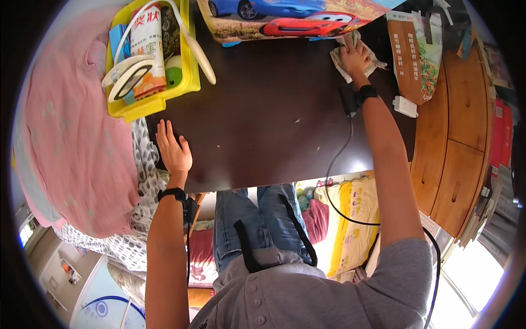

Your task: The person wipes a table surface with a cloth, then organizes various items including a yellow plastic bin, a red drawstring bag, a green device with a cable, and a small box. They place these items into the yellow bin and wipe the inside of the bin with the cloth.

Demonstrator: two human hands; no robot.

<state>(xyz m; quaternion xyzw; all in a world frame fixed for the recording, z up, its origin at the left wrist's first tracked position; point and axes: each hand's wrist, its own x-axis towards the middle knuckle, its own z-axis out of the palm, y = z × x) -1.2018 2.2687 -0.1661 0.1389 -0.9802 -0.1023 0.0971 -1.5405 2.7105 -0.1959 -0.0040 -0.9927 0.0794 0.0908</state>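
A pale crumpled cloth [356, 57] is pressed onto the far right part of the dark worktop [274, 120] by the right hand [355, 55], whose grip is curled down over the cloth with the fingers bent on top of it. The cloth lies just below the edge of a colourful picture sheet with cartoon cars [290, 19] and just beside a brown paper bag [416, 55] that stands at the worktop's right edge. The left hand [172, 151] is laid flat on the near left edge of the worktop, its grip spread, fingers straight and holding nothing. A black band is worn on each wrist, and a thin black cable [337, 159] is seen running from the right wrist down across the worktop. A yellow plastic basket [189, 71] filled with packets and a white looped cord is set at the far left corner, beside a pink blanket [76, 137]. A small white box [405, 106] lies near the bag, and a wooden cabinet [455, 142] stands to the right of the worktop.
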